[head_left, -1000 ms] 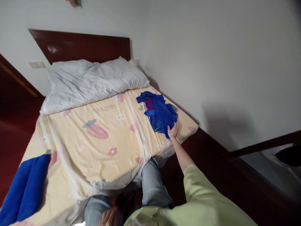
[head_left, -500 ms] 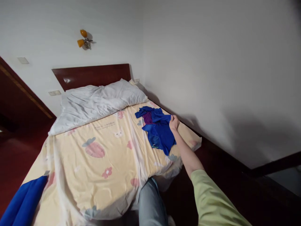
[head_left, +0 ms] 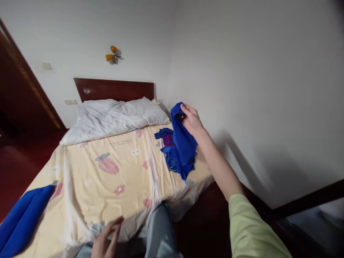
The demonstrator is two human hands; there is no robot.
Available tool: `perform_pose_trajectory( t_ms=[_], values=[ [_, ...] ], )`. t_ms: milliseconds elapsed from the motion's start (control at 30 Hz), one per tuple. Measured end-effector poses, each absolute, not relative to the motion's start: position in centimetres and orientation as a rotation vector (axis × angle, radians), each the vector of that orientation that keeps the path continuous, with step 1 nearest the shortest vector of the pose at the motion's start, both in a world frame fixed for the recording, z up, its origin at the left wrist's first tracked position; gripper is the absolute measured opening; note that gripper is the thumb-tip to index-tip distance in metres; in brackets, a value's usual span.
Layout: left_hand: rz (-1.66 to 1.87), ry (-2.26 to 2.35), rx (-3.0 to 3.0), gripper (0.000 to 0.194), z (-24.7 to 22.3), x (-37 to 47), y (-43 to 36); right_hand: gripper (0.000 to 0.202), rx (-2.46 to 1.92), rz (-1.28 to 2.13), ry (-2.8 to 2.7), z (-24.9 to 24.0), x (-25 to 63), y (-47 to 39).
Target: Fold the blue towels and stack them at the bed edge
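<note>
My right hand (head_left: 191,118) pinches one end of a blue garment (head_left: 185,143) and holds it up above the bed. The garment's lower part hangs down over a crumpled pile of blue cloth with a purple piece (head_left: 168,140) in it; I cannot tell where one piece ends and another begins. At the bottom edge of the view is my left hand (head_left: 106,239), fingers bent and apart, with nothing in them. It is over the near edge of the bed (head_left: 129,204), which has a cream sheet with strawberry and flower prints.
Folded blue cloth (head_left: 25,218) lies at the bed's left corner. A white quilt or pillow (head_left: 118,116) lies against the dark wooden headboard (head_left: 118,89). A wall lamp (head_left: 113,55) hangs above. The grey-white wall (head_left: 255,89) stands along the right side.
My right hand has raised one end of the blue garment off the pile. My left hand has come into view at the bottom. The camera has shifted slightly.
</note>
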State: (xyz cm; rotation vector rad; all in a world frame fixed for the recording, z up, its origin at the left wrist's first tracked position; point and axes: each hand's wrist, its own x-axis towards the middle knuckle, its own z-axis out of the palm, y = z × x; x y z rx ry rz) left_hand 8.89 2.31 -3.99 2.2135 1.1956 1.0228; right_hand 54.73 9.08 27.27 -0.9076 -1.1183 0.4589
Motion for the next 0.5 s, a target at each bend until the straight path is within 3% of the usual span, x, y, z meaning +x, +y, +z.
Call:
perform_pose_trajectory(
  t_ms=[67,167,333,500],
  values=[
    [1.022,1.048,2.044,0.039,0.1,9.8,3.2,0.050,-0.843,0.539,-1.142,28.2,50.4,8.3],
    [1.306,0.870,1.954,0.046,6.6,11.3,3.6,0.048,-0.804,0.669,-1.211,28.5,43.9,7.0],
    [1.735,0.707,2.119,0.075,14.4,13.0,3.6,0.051,-0.824,0.890,-1.290,25.7,34.4,4.5],
    [1.649,0.834,2.302,0.051,15.4,11.7,4.1,0.057,-0.901,1.038,-1.316,20.7,28.7,2.2]
  ],
)
